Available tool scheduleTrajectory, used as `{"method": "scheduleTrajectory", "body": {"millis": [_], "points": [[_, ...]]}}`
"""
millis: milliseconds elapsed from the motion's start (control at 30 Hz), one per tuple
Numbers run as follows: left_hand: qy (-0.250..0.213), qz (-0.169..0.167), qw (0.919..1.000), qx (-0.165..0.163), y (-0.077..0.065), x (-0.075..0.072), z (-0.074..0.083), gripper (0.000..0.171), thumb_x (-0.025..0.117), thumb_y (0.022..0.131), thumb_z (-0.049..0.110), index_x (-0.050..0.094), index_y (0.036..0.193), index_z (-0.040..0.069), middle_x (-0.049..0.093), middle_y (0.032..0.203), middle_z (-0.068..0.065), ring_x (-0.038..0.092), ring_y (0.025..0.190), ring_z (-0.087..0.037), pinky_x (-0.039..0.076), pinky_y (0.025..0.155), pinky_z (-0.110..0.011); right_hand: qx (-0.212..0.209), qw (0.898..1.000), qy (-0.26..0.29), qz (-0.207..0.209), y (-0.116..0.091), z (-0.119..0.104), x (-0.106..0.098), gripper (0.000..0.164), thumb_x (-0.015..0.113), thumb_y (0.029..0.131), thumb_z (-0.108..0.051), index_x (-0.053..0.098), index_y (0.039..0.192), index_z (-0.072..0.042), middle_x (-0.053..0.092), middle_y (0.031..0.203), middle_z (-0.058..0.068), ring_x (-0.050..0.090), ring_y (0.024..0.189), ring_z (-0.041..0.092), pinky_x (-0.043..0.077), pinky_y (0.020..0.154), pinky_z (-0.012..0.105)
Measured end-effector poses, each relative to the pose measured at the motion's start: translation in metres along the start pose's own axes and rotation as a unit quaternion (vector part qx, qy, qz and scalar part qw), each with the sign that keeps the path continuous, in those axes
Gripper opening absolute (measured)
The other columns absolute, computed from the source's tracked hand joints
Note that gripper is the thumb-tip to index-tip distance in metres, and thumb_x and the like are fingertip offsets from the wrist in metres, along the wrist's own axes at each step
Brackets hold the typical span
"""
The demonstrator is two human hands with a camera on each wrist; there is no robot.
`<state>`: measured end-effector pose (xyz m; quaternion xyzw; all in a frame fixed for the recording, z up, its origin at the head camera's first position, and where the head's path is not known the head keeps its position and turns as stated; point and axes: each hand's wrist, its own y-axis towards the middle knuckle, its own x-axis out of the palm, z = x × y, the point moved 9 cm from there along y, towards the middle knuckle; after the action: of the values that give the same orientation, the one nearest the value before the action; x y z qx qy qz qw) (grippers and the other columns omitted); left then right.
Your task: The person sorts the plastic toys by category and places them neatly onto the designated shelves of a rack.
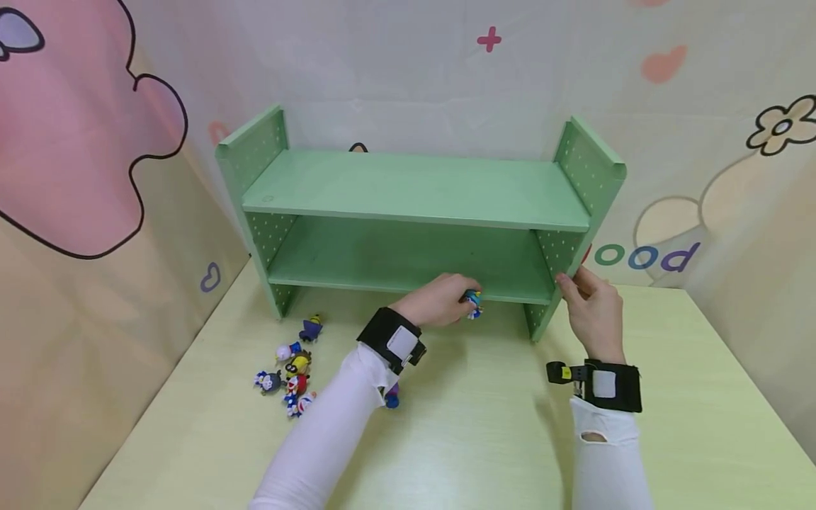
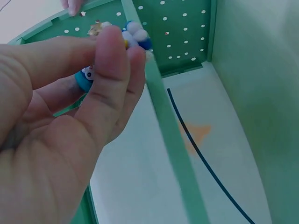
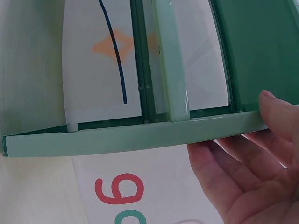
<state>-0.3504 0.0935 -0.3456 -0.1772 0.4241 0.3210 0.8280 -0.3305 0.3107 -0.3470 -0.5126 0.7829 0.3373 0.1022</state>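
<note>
My left hand (image 1: 436, 301) pinches a small blue figurine (image 1: 473, 303) between thumb and fingers, at the front edge of the lower board (image 1: 370, 248) of a green two-tier shelf (image 1: 408, 185). In the left wrist view, white, blue and teal parts of the figurine (image 2: 135, 36) show around the fingers; the rest is covered by them. Over at the shelf's right end, my right hand (image 1: 594, 315) holds the edge of the side panel (image 1: 589, 191). The right wrist view shows its thumb on one side of the panel edge (image 3: 117, 142) and the fingers on the other.
Several small figurines (image 1: 297, 365) lie clustered on the table (image 1: 472, 439) at the left. One purple-blue figurine (image 1: 392, 398) is partly hidden by my left forearm. A patterned cloth backdrop (image 1: 414, 78) stands behind the shelf and at both sides.
</note>
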Motion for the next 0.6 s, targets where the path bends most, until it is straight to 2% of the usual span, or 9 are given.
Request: {"method": "scheduleTrajectory", "body": {"millis": [100, 167, 233, 400, 467, 600], "points": [[0.011, 0.000, 0.9999, -0.001, 0.009, -0.004, 0.006, 0.040, 0.049, 0.104, 0.011, 0.045, 0.142, 0.001, 0.061, 0.081, -0.002, 0.054, 0.059, -0.009, 0.042, 0.059, -0.020, -0.001, 1.000, 0.000, 0.000, 0.001, -0.001, 0.000, 0.043, 0.053, 0.103, -0.034, 0.055, 0.139, -0.009, 0.061, 0.124, 0.009, 0.062, 0.109, 0.024, 0.048, 0.091, 0.041], [0.014, 0.006, 0.9999, -0.001, 0.016, -0.007, 0.010, 0.040, 0.049, 0.104, 0.012, 0.045, 0.142, 0.001, 0.061, 0.084, -0.002, 0.055, 0.060, -0.010, 0.043, 0.058, -0.021, -0.003, 1.000, 0.003, 0.000, 0.001, -0.001, 0.000, 0.043, 0.054, 0.103, -0.033, 0.055, 0.138, -0.009, 0.061, 0.124, 0.009, 0.062, 0.108, 0.024, 0.049, 0.090, 0.040], [0.015, 0.021, 0.9997, -0.001, 0.024, -0.011, 0.013, 0.038, 0.051, 0.104, 0.014, 0.048, 0.140, 0.002, 0.062, 0.092, -0.003, 0.055, 0.063, -0.010, 0.044, 0.058, -0.021, -0.006, 1.000, 0.003, -0.002, 0.001, -0.001, 0.001, 0.042, 0.054, 0.103, -0.033, 0.056, 0.138, -0.009, 0.061, 0.123, 0.009, 0.062, 0.108, 0.024, 0.049, 0.090, 0.039], [0.014, 0.071, 0.9973, 0.014, 0.046, -0.018, 0.024, 0.034, 0.058, 0.101, 0.017, 0.056, 0.132, 0.003, 0.061, 0.112, -0.003, 0.056, 0.082, -0.005, 0.044, 0.068, -0.015, -0.006, 1.000, 0.000, -0.004, 0.002, -0.001, -0.002, 0.042, 0.055, 0.103, -0.034, 0.056, 0.138, -0.010, 0.062, 0.123, 0.007, 0.062, 0.107, 0.022, 0.049, 0.089, 0.034], [0.016, 0.086, 0.9959, 0.021, 0.054, -0.019, 0.026, 0.034, 0.060, 0.100, 0.019, 0.059, 0.130, 0.004, 0.061, 0.114, -0.003, 0.056, 0.089, -0.004, 0.043, 0.073, -0.014, -0.003, 1.000, 0.002, -0.004, 0.002, -0.001, -0.003, 0.042, 0.055, 0.103, -0.033, 0.056, 0.138, -0.011, 0.062, 0.123, 0.006, 0.062, 0.107, 0.022, 0.049, 0.088, 0.033], [0.027, 0.113, 0.9929, 0.024, 0.067, -0.018, 0.028, 0.033, 0.063, 0.099, 0.021, 0.062, 0.127, 0.006, 0.063, 0.113, -0.001, 0.057, 0.091, -0.004, 0.041, 0.078, -0.013, -0.003, 1.000, 0.007, -0.011, 0.001, 0.000, -0.001, 0.042, 0.055, 0.103, -0.033, 0.056, 0.138, -0.010, 0.061, 0.124, 0.007, 0.062, 0.108, 0.022, 0.049, 0.089, 0.033]]}}
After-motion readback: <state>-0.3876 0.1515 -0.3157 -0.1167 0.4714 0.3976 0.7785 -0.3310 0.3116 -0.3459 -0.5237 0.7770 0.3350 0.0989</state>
